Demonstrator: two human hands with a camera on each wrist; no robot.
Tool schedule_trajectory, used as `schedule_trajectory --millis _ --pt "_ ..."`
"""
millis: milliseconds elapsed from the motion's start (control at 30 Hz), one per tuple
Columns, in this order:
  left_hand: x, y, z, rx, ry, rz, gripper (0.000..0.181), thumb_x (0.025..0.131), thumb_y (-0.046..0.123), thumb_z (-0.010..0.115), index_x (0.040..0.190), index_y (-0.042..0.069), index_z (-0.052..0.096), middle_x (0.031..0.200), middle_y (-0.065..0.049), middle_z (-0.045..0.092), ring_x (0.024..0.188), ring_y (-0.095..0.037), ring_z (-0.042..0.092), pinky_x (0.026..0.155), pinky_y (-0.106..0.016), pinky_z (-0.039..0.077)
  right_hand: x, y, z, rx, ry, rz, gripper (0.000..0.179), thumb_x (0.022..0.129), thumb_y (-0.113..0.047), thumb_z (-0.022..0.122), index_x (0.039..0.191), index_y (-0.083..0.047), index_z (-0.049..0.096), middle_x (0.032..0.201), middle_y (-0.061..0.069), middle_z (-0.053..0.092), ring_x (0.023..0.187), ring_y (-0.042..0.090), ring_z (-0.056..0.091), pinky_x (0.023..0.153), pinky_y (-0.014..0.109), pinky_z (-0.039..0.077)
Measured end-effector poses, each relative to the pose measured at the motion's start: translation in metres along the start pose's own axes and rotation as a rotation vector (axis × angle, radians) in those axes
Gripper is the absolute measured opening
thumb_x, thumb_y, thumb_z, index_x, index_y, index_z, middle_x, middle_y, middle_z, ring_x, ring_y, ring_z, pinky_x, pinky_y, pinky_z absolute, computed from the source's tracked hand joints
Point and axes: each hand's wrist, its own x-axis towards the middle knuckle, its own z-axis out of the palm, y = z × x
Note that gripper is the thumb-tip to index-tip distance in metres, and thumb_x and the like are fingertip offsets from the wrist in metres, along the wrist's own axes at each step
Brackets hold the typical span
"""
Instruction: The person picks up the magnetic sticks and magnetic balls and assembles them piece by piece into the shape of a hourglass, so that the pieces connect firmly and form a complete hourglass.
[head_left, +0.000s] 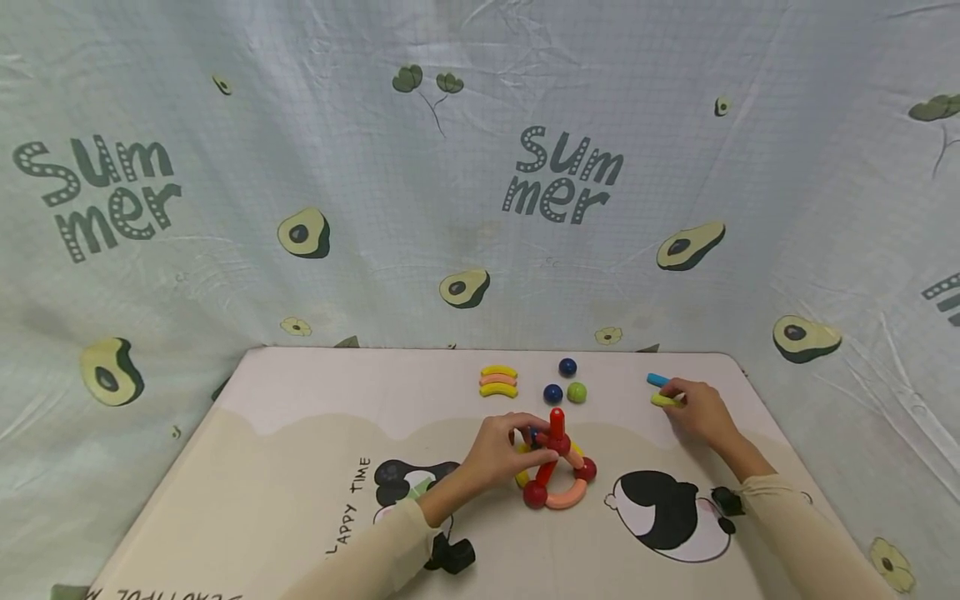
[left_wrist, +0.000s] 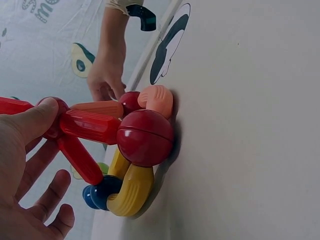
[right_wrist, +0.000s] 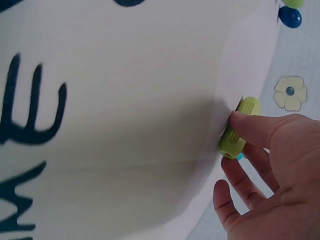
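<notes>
My left hand (head_left: 495, 450) holds the red ball (left_wrist: 56, 117) at the top of a magnetic stick-and-ball model, thumb on one side. A red stick (head_left: 557, 422) points up from that ball. Further red and orange sticks slope down to a ring of balls and curved pieces, among them a yellow curved piece (left_wrist: 134, 190) and a salmon one (head_left: 567, 496). At the far right, my right hand (head_left: 701, 408) pinches a yellow-green stick (right_wrist: 240, 127) between thumb and fingers, close over the tabletop. A blue stick (head_left: 657, 380) lies just beyond it.
Behind the model are two dark blue balls (head_left: 552, 393) and a green ball (head_left: 577, 392). Left of them lie yellow and salmon curved pieces (head_left: 498, 382) in a stack of rows. A printed curtain (head_left: 465, 208) hangs behind the table (head_left: 300, 400).
</notes>
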Motion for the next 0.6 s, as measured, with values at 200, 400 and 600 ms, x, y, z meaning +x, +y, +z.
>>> schedule_trajectory --millis 200,400,600 --pt "0.0 0.0 0.0 0.009 -0.003 -0.001 0.034 0.087 0.021 0.084 0.117 0.009 0.076 0.102 -0.003 0.076 0.088 -0.027 0.064 0.066 -0.02 0.044 -0.003 -0.007 -0.003 -0.043 -0.062 -0.017 0.023 0.087 0.004 0.074 0.11 -0.002 0.073 0.102 0.021 0.072 0.086 0.034 0.063 0.077 0.056 0.051" --pt "0.0 -0.001 0.0 0.008 -0.006 -0.005 0.034 0.087 0.021 0.084 0.118 0.009 0.076 0.103 -0.005 0.077 0.089 -0.027 0.064 0.066 -0.019 0.044 -0.004 -0.012 -0.005 -0.01 -0.052 -0.055 0.027 0.087 0.003 0.074 0.113 -0.003 0.071 0.102 0.02 0.072 0.084 0.031 0.065 0.073 0.05 0.053" --pt "0.0 -0.001 0.0 0.01 -0.002 -0.007 0.034 0.087 0.022 0.084 0.118 0.01 0.076 0.102 -0.001 0.076 0.088 -0.026 0.064 0.066 -0.02 0.044 -0.007 -0.022 -0.014 0.136 -0.024 -0.117 0.031 0.088 0.003 0.075 0.117 -0.004 0.066 0.105 0.019 0.073 0.084 0.03 0.07 0.073 0.041 0.055"
